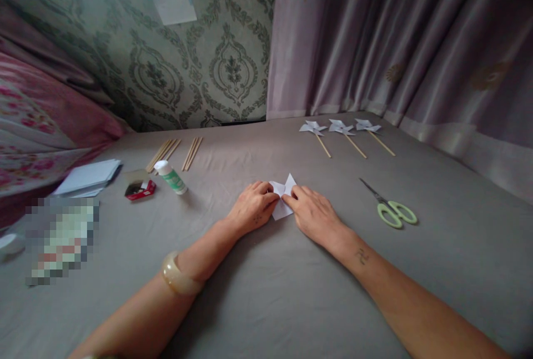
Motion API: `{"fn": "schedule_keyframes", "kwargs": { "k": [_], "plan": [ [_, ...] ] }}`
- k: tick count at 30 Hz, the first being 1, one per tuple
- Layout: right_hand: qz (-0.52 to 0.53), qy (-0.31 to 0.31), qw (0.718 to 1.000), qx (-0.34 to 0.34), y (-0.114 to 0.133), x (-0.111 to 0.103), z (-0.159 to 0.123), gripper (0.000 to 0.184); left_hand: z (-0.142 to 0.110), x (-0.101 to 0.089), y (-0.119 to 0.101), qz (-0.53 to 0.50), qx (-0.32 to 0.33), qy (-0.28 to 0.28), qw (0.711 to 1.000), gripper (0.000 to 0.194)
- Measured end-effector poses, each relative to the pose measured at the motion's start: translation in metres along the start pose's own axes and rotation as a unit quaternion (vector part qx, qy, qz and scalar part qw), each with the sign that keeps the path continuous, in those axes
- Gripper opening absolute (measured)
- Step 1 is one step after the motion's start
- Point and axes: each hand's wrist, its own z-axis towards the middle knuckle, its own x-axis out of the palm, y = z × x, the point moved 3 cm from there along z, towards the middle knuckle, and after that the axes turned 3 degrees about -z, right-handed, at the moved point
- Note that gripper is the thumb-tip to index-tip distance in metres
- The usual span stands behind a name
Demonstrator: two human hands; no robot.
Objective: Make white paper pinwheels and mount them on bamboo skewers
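A small white paper pinwheel (282,212) lies on the grey cloth, with pointed flaps at its top and its middle between my fingertips. My left hand (255,206) presses on its left side, thumb and fingers closed at the centre. From the right, my right hand (314,212) pinches the same paper, its fingers bent against the centre and right edge. The fingers hide part of the folds. Green-handled scissors (390,209) rest to the right of my right hand, blades pointing away. Left of my left hand stands a tilted-looking glue stick (171,177) with a white cap.
Three paper pinwheels on sticks (342,127) lie at the back right. Several wooden sticks (192,153) sit at the back left, near a small red box (140,189) and a stack of white paper (88,176). A blurred packet (64,242) lies at far left.
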Motion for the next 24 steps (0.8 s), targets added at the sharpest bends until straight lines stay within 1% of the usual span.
{"fn": "schedule_keyframes", "kwargs": {
  "k": [4,6,9,12,16,19,21,24],
  "plan": [
    [-0.027,-0.017,0.999,-0.037,0.006,-0.001,0.004,0.03,0.0,-0.001,-0.001,-0.004,-0.002,-0.004,1.0,0.023],
    [-0.036,-0.029,0.998,-0.045,0.009,-0.001,0.006,0.029,0.0,-0.001,0.0,-0.011,-0.009,-0.007,1.0,0.023],
    [-0.043,-0.042,0.997,-0.046,0.013,-0.001,0.007,0.027,-0.001,-0.002,0.003,-0.032,-0.021,-0.021,0.999,0.023],
    [-0.04,-0.04,0.997,-0.043,0.016,-0.001,0.007,0.027,-0.002,-0.002,0.006,-0.055,-0.023,-0.029,0.998,0.023],
    [-0.035,-0.036,0.999,-0.022,0.016,-0.002,0.006,0.031,-0.003,0.0,0.011,-0.073,-0.023,-0.042,0.996,0.023],
    [-0.003,-0.027,1.0,-0.005,0.011,0.0,0.004,0.032,-0.003,0.0,0.013,-0.096,-0.029,-0.07,0.992,0.022],
    [0.044,-0.03,0.999,0.003,0.005,0.003,0.002,0.033,-0.003,-0.001,0.015,-0.114,-0.039,-0.096,0.988,0.021],
    [0.135,-0.067,0.988,0.026,-0.006,0.008,0.0,0.036,-0.003,-0.004,0.018,-0.131,-0.066,-0.131,0.98,0.019]
  ]
}}
